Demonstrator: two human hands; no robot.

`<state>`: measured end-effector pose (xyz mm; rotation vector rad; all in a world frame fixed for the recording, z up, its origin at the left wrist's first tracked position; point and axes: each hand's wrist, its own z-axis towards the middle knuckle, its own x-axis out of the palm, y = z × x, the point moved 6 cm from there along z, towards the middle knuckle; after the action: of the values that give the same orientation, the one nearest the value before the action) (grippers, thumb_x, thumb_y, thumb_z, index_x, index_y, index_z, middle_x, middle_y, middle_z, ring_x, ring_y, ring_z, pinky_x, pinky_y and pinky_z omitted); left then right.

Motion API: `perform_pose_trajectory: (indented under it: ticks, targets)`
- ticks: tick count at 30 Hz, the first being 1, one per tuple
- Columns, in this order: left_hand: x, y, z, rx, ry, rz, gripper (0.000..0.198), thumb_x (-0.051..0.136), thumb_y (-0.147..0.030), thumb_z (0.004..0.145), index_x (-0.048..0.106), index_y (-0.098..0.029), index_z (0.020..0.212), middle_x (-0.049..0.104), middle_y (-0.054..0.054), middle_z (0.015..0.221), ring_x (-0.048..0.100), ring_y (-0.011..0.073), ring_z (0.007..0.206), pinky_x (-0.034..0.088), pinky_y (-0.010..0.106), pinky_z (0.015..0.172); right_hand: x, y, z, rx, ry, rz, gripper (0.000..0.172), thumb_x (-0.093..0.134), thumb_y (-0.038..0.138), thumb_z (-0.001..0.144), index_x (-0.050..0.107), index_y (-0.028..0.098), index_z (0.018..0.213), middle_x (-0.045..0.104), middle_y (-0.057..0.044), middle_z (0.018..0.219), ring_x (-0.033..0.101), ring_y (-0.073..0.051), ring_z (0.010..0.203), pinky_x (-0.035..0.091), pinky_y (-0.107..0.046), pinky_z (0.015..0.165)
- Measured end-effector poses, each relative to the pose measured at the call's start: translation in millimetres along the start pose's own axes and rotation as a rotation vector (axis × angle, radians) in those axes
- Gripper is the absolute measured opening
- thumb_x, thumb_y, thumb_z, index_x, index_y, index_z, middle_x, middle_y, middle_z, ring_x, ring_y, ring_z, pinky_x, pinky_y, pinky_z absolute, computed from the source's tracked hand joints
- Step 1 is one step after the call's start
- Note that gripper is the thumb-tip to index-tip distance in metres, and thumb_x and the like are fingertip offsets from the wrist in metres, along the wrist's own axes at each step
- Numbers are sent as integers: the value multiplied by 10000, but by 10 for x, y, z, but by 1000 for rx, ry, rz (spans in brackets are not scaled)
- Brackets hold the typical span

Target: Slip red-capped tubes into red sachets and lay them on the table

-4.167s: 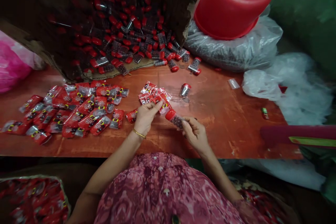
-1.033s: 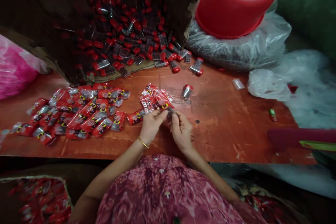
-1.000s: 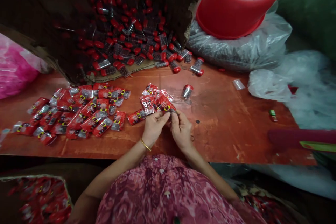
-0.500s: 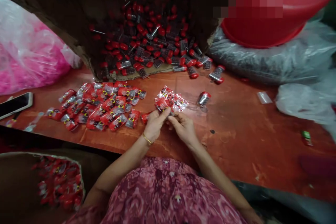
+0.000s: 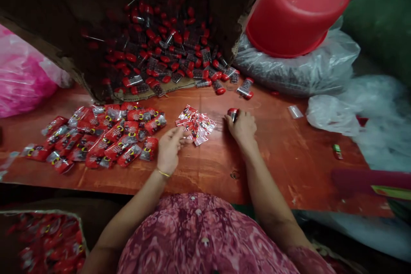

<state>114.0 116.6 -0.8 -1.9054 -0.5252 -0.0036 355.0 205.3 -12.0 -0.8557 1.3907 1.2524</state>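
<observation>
My right hand [image 5: 244,128] has its fingers around a small clear container with a red cap [image 5: 233,114], which is dark inside and partly hidden by the fingers. To the left, my left hand [image 5: 170,147] reaches over the table with its fingers stretched out at the edge of some flat red printed plastic bags [image 5: 204,126]. Nothing shows in its grasp. Beside it on the left lies a spread of filled red packets [image 5: 105,135] with yellow and black print.
A large open cardboard box [image 5: 67,66] spills red-capped containers [image 5: 180,58] onto the red table [image 5: 208,175]. A red tub [image 5: 289,13] sits on a full plastic sack [image 5: 282,77] at right. Pink goods in plastic [image 5: 24,77] stand left. More packets fill a sack [image 5: 51,239] below.
My hands have moved apart from the red packet they were working on together. The right went right to the lone container; the left moved slightly left. The view has shifted right.
</observation>
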Motion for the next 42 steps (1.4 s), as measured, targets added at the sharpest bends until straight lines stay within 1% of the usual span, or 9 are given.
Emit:
perform_pose_trajectory:
  ticks: [5,9,13,18,24,29,34,38,42]
  targets:
    - [648,-95,187,584,195,988,202,588,-289,780,699,-215,932,605,90,1219,459,290,1221,283,475,1047,92,81,-180,-166,6,-18,482,434,339,852,465,99,1269,544,-227,1146,485,-333,951,388,-426,738]
    - [842,61,398,680,269,1420,221,542,-311,820,705,-233,947,543,103,1290,333,328,1303,184,545,1068,154,26,-337,-203,-9,-7,515,402,336,858,418,99,1316,490,-211,1275,458,-345,1030,375,-461,818]
    - [802,152,397,704,288,1514,256,478,-298,856,710,-246,952,541,109,1287,333,328,1299,201,565,1053,97,4,-461,-241,-71,73,516,427,367,850,459,81,1279,482,-200,1298,430,-332,1120,345,-465,916]
    - [683,40,239,720,251,1416,258,486,-314,848,701,-259,979,494,89,1349,321,319,1314,198,573,1058,-83,229,-612,-304,-153,457,392,446,427,855,606,147,1077,618,-146,1087,530,-252,996,392,-404,889]
    - [598,-170,19,775,151,1121,283,520,-303,830,656,-256,1074,481,78,1366,300,287,1339,150,516,1101,101,506,-594,-124,151,1124,326,527,476,783,626,166,791,596,-9,663,507,-129,586,434,-257,579]
    - [462,11,43,228,156,504,454,601,-479,745,637,-167,1073,651,123,1101,601,247,1023,469,364,859,-1,511,-673,-78,15,1189,319,501,438,796,538,186,603,486,30,547,425,-101,528,379,-233,526]
    - [543,236,-38,-253,279,-41,443,762,-498,531,670,-172,817,664,21,766,601,113,653,461,214,586,-64,581,-828,-110,7,1200,223,484,380,802,584,192,734,551,11,616,482,-121,567,415,-251,560]
    - [533,250,-108,-396,247,-168,437,776,-514,494,652,-180,749,644,-3,692,589,104,634,468,238,629,-44,583,-866,-73,2,1228,230,450,386,823,578,200,779,559,7,646,490,-124,577,429,-255,574]
    - [540,168,-87,-229,224,-118,360,815,-402,481,654,-143,672,642,-12,641,574,91,616,468,230,639,-19,600,-870,-116,26,1175,286,446,430,834,544,202,693,518,17,601,464,-121,564,413,-247,556]
